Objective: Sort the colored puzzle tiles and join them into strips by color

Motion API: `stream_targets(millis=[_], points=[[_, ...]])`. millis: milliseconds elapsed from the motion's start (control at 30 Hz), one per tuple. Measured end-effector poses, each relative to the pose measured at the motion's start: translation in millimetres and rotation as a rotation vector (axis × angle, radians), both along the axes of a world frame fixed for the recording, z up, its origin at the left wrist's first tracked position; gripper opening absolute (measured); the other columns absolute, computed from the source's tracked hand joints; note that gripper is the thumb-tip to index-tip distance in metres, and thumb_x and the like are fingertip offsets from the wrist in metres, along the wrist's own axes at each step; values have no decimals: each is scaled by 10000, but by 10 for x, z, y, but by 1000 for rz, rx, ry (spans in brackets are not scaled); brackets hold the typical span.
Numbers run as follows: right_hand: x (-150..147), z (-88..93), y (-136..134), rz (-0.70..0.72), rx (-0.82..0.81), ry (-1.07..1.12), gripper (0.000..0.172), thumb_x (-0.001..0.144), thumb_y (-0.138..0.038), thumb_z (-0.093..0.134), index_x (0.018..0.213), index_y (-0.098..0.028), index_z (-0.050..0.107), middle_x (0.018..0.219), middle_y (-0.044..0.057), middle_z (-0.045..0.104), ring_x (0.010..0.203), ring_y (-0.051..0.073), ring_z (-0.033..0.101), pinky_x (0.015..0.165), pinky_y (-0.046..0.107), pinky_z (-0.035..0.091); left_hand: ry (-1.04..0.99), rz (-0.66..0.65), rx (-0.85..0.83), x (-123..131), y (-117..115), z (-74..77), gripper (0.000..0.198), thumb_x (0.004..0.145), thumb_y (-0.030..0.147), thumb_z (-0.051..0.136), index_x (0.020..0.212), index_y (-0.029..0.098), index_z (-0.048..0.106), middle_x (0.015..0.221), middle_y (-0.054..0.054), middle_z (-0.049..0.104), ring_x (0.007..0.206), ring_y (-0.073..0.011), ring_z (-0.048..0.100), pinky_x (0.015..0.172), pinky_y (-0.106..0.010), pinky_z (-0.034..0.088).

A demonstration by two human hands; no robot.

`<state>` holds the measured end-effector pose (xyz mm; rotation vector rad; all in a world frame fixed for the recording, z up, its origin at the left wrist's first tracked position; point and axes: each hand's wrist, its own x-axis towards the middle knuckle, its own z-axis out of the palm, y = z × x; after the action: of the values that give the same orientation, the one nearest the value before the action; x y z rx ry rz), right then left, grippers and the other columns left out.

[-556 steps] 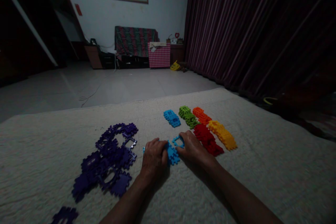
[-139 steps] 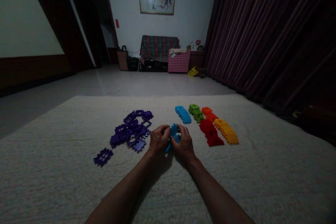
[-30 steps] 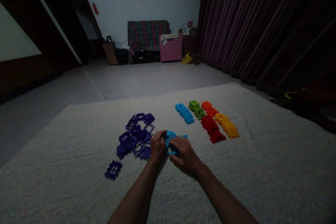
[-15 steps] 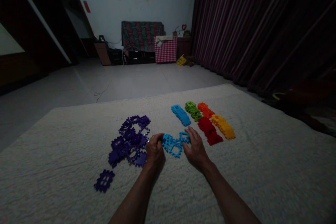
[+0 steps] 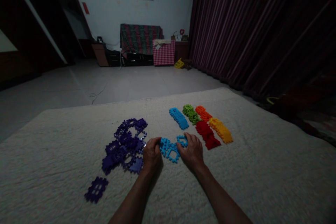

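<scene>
Several light blue puzzle tiles (image 5: 169,148) lie spread on the cream rug (image 5: 236,175) between my hands. My left hand (image 5: 151,154) is curled, its fingertips pinching the left edge of these tiles. My right hand (image 5: 192,151) rests on the rug with fingers bent, touching the rightmost blue tile (image 5: 182,140). Left of my left hand lies a loose heap of purple tiles (image 5: 125,144), and a single purple tile (image 5: 96,189) sits apart nearer me.
Beyond my right hand stand neat rows of stacked tiles: blue (image 5: 179,118), green (image 5: 191,113), orange (image 5: 203,113), red (image 5: 207,134) and yellow (image 5: 220,130). A dark curtain (image 5: 252,31) runs along the right. Bare floor and a covered bench (image 5: 139,43) lie past the rug.
A second ago both hands gripped the blue tiles bunched together. The tiles now lie spread flat on the rug, with my hands drawn apart to either side.
</scene>
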<state>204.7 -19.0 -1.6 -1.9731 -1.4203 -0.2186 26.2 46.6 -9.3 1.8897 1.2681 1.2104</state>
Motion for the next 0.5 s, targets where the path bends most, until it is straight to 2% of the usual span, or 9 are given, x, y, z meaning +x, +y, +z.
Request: stream_targets(millis=[133, 267, 400, 500], points=[[60, -33, 36, 33, 79, 76, 440, 819, -339, 593, 1217, -159, 544, 1119, 143, 598, 1044, 286, 554, 924, 447, 461, 17, -1, 2, 0, -2, 2, 360, 750, 129, 415, 945, 173, 715, 915, -68, 730, 880, -201, 667, 841, -339, 527], [102, -57, 45, 41, 55, 52, 399, 824, -315, 574, 1184, -144, 563, 1127, 158, 604, 1056, 301, 552, 928, 469, 461, 16, 11, 11, 13, -18, 10, 352, 757, 142, 417, 940, 174, 716, 908, -70, 728, 878, -204, 667, 842, -343, 528], [109, -43, 38, -14, 51, 3, 481, 790, -366, 624, 1213, -149, 551, 1141, 167, 593, 1067, 318, 542, 915, 470, 460, 30, 13, 21, 17, -11, 11, 346, 750, 147, 422, 923, 182, 719, 892, -70, 728, 861, -207, 669, 831, -344, 529], [118, -27, 77, -56, 2, -21, 466, 771, -381, 647, 1173, -155, 585, 1063, 169, 612, 1008, 326, 565, 874, 465, 468, 35, 12, 25, 17, -1, 10, 344, 756, 150, 421, 930, 182, 716, 896, -70, 728, 874, -209, 670, 833, -345, 526]])
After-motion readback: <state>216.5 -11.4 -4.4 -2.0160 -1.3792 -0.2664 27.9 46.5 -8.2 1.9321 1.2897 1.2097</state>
